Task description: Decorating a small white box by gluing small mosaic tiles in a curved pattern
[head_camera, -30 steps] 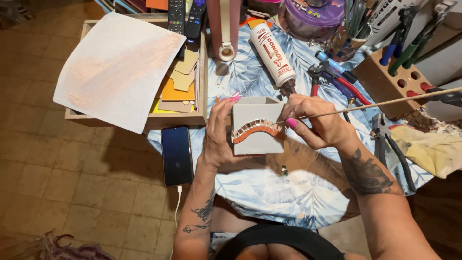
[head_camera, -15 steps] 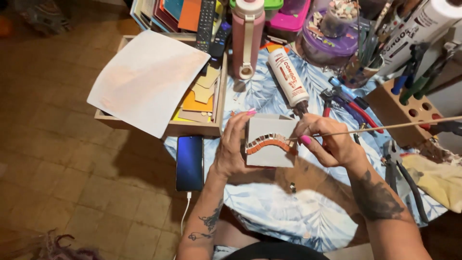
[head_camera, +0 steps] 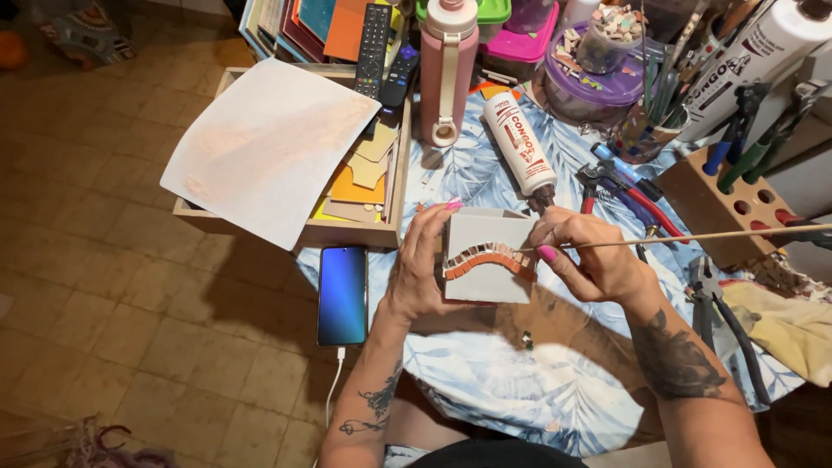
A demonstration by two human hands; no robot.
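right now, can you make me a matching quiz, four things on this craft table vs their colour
Things:
1 water bottle
2 phone
3 thin stick in the right hand
4 box in the left hand

Colours:
A grey with an orange tile arc
B pink
C pale wood
D blue screen

Pairs: 1-B, 2-D, 3-C, 4-A

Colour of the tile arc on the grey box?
Orange, brown and white, on the grey square box; head view.

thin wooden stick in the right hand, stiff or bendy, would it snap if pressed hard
The thin wooden stick looks straight along its whole length, so probably fairly stiff. It is very slender, so likely light and apt to snap under hard pressure. The right hand pinches it near one end.
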